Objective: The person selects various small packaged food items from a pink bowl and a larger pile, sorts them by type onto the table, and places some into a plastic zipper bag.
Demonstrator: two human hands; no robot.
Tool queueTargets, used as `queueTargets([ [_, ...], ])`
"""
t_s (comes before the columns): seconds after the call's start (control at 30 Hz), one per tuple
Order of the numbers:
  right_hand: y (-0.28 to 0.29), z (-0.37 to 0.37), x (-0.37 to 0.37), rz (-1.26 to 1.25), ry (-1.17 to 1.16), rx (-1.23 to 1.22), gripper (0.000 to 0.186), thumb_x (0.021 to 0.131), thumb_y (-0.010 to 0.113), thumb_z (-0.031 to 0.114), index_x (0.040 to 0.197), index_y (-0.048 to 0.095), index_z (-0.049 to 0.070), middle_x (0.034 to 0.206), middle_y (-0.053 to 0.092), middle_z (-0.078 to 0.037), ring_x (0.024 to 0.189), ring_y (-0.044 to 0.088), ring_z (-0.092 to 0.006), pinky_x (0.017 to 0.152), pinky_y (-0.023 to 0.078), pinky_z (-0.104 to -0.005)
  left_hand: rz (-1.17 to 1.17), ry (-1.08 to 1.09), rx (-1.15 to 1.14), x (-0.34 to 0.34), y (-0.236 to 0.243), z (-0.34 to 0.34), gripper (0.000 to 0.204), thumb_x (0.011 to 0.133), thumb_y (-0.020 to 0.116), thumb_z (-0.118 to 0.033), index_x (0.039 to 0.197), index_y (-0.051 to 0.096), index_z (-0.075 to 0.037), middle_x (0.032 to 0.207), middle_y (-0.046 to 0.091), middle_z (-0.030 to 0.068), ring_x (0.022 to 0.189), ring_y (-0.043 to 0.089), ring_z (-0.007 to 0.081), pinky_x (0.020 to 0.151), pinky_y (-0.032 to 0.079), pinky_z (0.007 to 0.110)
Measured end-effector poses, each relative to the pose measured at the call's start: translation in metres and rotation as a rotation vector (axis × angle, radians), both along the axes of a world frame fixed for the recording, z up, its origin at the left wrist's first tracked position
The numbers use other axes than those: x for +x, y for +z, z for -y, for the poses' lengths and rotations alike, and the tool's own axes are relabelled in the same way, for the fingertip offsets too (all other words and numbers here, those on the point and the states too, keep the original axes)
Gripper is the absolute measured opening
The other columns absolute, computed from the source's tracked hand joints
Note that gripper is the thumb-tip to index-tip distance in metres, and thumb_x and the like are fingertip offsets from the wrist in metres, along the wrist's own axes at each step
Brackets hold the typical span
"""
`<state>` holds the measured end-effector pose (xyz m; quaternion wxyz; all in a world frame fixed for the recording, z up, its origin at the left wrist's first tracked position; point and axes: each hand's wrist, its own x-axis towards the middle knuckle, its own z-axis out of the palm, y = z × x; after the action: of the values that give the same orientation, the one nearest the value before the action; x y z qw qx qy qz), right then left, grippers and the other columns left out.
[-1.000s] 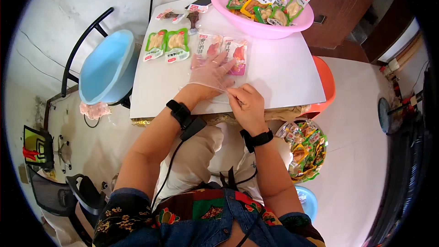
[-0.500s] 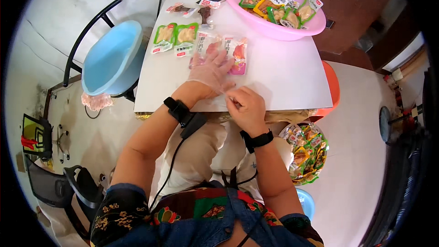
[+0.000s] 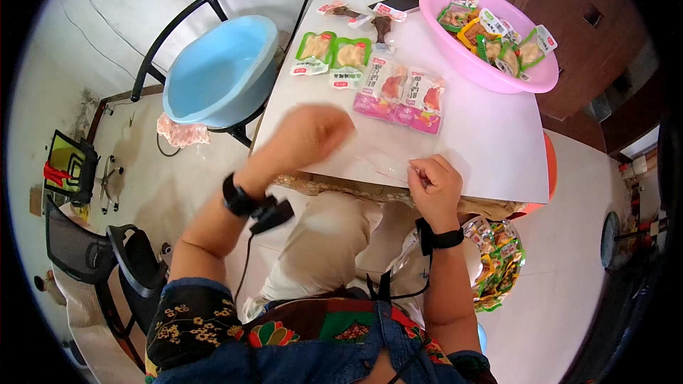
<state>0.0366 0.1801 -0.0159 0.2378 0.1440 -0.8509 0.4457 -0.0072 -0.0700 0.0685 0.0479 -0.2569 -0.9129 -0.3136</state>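
In my right hand (image 3: 435,183), near the table's front edge, the fingers are pinched on a thin clear plastic glove (image 3: 388,163), which trails left over the white tabletop. My left hand (image 3: 313,133) is bare and raised above the table's front left; motion smears its fingers, so their shape is unclear. Beyond the hands lie two pink-and-clear food packs (image 3: 422,103) side by side. Two green-and-white packs (image 3: 350,60) with pale food lie to their left. Behind these are small clear packs of dark meat (image 3: 382,28).
A pink basin (image 3: 491,75) with several food packs stands at the table's (image 3: 491,149) back right, beside a dark flat object (image 3: 395,3). A blue basin (image 3: 220,75) rests on a black-framed chair at left. Below right, more packs (image 3: 498,267) fill a container on the floor.
The clear glove has come off my left hand and now hangs from my right. My left hand has moved away from the pink packs, toward the left. The view has shifted left.
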Motion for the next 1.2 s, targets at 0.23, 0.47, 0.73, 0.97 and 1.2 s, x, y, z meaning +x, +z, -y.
queueTargets([
  [0.23, -0.001, 0.002, -0.002, -0.02, -0.022, 0.041, 0.007, 0.071, 0.068, 0.003, 0.076, 0.065, 0.007, 0.065, 0.056, -0.008, 0.058, 0.056, -0.0243, 0.052, 0.044, -0.0331, -0.182, 0.595, -0.402, -0.129, -0.037, 0.056, 0.044, 0.082, 0.065, -0.039, 0.103, 0.063, -0.001, 0.106, 0.062, 0.0185, 0.101, 0.06, 0.0342, 0.081, 0.049, 0.046],
  [0.47, -0.002, -0.001, -0.001, -0.05, -0.048, 0.047, 0.007, 0.071, 0.067, 0.003, 0.076, 0.064, 0.007, 0.065, 0.055, -0.007, 0.058, 0.055, -0.0239, 0.053, 0.044, -0.0336, 0.11, 0.728, -0.497, -0.167, -0.038, 0.053, 0.052, 0.068, 0.075, -0.039, 0.105, 0.063, -0.004, 0.107, 0.066, 0.0181, 0.1, 0.064, 0.0326, 0.082, 0.05, 0.044],
  [0.73, -0.002, 0.002, -0.001, -0.019, -0.028, -0.013, 0.005, 0.074, 0.069, 0.009, 0.074, 0.064, 0.008, 0.064, 0.054, -0.005, 0.058, 0.055, -0.023, 0.052, 0.043, -0.033, 0.31, 0.473, 0.575, -0.117, -0.052, 0.101, 0.01, 0.08, 0.06, -0.009, 0.086, 0.059, 0.0, 0.075, 0.056, 0.0037, 0.06, 0.053, 0.0131, 0.053, 0.044, 0.026],
  [0.97, -0.005, 0.0, -0.002, -0.034, -0.095, -0.077, 0.004, 0.077, 0.069, 0.01, 0.076, 0.065, 0.009, 0.067, 0.058, -0.004, 0.057, 0.057, -0.0217, 0.052, 0.044, -0.0319, 0.626, 0.472, 0.971, 0.028, -0.021, 0.081, 0.021, 0.086, 0.053, 0.0, 0.107, 0.056, 0.002, 0.089, 0.061, 0.0048, 0.067, 0.058, 0.0108, 0.054, 0.047, 0.026],
  [1.2, 0.0, 0.007, -0.003, -0.027, -0.075, -0.214, 0.004, 0.079, 0.069, 0.011, 0.081, 0.067, 0.008, 0.07, 0.06, -0.005, 0.059, 0.059, -0.0208, 0.052, 0.045, -0.0294, 1.059, 0.259, 1.069, 0.112, -0.017, 0.032, 0.031, 0.086, 0.058, -0.004, 0.116, 0.055, 0.002, 0.091, 0.066, 0.0063, 0.067, 0.063, 0.0131, 0.054, 0.051, 0.026],
])
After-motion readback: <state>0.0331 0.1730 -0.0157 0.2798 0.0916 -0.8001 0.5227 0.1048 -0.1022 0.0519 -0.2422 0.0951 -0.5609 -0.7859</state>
